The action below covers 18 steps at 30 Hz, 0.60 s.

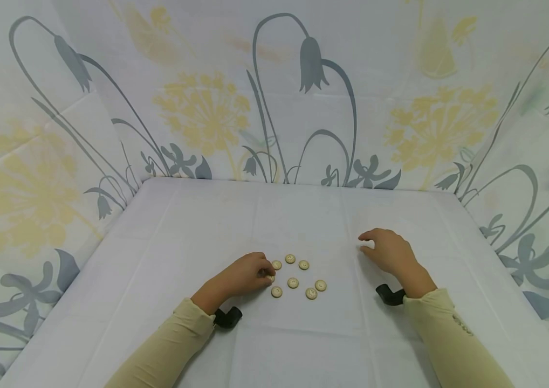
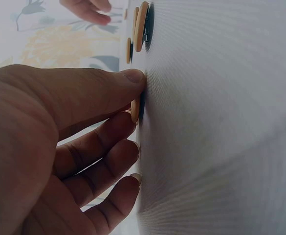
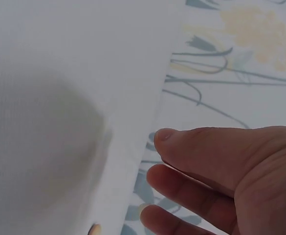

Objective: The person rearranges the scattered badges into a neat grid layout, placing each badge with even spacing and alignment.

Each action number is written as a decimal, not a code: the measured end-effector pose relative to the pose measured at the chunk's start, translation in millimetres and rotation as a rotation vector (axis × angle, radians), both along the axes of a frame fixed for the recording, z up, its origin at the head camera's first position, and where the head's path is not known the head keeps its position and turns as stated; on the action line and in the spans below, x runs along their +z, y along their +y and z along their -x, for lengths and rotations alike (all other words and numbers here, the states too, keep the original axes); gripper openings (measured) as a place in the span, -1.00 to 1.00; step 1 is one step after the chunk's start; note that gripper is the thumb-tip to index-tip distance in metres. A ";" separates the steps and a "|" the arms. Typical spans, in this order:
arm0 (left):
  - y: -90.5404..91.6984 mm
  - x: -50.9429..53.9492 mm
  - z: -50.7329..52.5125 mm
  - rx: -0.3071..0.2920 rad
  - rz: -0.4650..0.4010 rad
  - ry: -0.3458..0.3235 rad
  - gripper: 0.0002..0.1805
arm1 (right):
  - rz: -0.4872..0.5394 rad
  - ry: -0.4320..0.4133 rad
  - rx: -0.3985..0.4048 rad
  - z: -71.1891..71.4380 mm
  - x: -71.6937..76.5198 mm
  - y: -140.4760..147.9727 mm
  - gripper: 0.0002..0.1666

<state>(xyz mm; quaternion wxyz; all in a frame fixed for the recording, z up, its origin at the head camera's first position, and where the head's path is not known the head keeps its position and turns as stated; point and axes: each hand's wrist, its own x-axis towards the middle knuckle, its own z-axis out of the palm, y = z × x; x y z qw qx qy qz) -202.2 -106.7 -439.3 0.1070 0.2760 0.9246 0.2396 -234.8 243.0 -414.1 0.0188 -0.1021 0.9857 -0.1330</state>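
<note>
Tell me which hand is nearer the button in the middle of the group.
Left. The left hand is just left of the middle button; the right hand is farther off, to its right.

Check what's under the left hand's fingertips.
A pale button shows partly there, with white cloth around it. The left hand covers the rest, so the button's full face cannot be seen.

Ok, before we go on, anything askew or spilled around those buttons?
Nothing stands out. The loose buttons lie on the white cloth, which shows only faint creases; the left hand pinches another button at the group's left edge.
</note>
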 end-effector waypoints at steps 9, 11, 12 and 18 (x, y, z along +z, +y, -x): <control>0.3 -1.2 -0.5 0.010 0.010 0.001 -0.86 | -0.007 0.015 0.063 -8.9 6.0 -13.3 -0.63; 0.5 -1.1 -0.5 0.009 0.007 0.002 -0.86 | -0.011 0.021 0.079 -10.7 7.6 -16.3 -0.64; 0.5 -0.9 -0.5 0.009 0.003 0.001 -0.87 | -0.012 0.024 0.086 -11.2 8.0 -17.6 -0.64; 0.1 -1.6 0.3 -0.008 -0.014 0.008 -0.87 | -0.016 0.035 0.116 -16.4 7.3 -25.3 -0.65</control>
